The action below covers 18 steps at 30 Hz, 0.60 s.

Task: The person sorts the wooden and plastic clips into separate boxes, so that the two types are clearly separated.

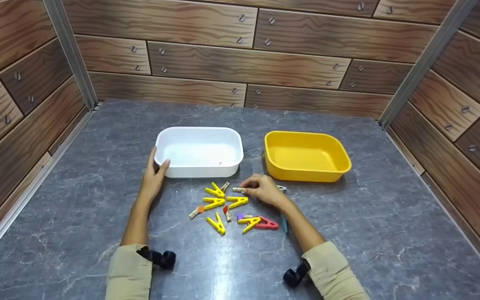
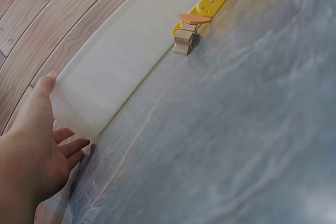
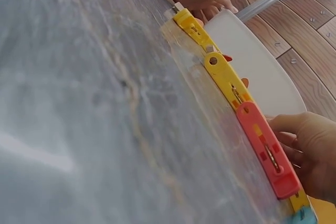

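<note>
My left hand (image 1: pixel 153 179) rests against the near left corner of a white tub (image 1: pixel 202 171), its thumb toward the front wall and its fingers along the left side. In the left wrist view those fingers look loosely extended. My right hand (image 1: pixel 265 189) pinches a small wooden clothespin (image 1: pixel 237 189) low over the table, in front of the gap between the tubs. Around it lie several yellow clothespins (image 1: pixel 216 223), a red clothespin (image 1: pixel 267 223) and wooden clothespins, one with an orange disc (image 1: pixel 196 212). The right wrist view hides the pinched clothespin behind the red one.
A yellow tub (image 1: pixel 306 175) stands to the right of the white one. A teal clothespin (image 1: pixel 284 223) lies partly hidden by the right forearm, and a pale clothespin (image 1: pixel 281 188) shows behind the right hand. Wood-patterned walls (image 1: pixel 206 58) enclose the grey marbled table (image 1: pixel 77 200).
</note>
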{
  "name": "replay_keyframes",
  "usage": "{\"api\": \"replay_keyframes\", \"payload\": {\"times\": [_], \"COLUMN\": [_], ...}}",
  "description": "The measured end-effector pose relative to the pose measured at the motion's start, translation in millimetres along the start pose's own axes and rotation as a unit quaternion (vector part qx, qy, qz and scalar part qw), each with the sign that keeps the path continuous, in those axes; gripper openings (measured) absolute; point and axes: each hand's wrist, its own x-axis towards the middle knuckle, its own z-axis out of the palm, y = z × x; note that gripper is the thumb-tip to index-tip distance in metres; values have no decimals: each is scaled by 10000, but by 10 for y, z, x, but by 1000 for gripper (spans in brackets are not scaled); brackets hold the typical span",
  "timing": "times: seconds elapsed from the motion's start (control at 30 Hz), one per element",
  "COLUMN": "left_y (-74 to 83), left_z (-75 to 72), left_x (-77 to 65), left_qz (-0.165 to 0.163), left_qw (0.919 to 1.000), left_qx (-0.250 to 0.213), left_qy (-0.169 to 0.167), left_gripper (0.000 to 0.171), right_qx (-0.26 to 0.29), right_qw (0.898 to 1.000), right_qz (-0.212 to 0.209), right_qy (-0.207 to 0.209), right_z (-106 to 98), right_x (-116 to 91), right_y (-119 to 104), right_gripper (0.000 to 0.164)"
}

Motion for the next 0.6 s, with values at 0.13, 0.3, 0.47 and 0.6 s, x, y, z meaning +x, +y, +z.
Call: {"api": "replay_keyframes", "payload": {"times": [0.13,0.3,0.47,0.6], "left_y": [-8,5,15,6], "left_z": [-2,-5,-1,6], "left_x": [10,9,3,10], "left_qz": [66,91,-16,-35], "left_qw": [9999,9998,9999,9998], "left_qx": [-82,-153,-145,-177], "left_qy": [4,-39,-80,-56], "left_gripper": [66,66,66,66], "right_qx": [-52,-55,-92,-178], "right_qw": [10000,10000,9999,9997], "right_qz": [-15,57,139,185], "right_qy": [14,-18,-41,-52], "right_z": [-1,2,5,-1], "right_x": [9,12,19,30], "right_y": [-7,-16,-27,-53], "right_gripper": [10,10,9,9]}}
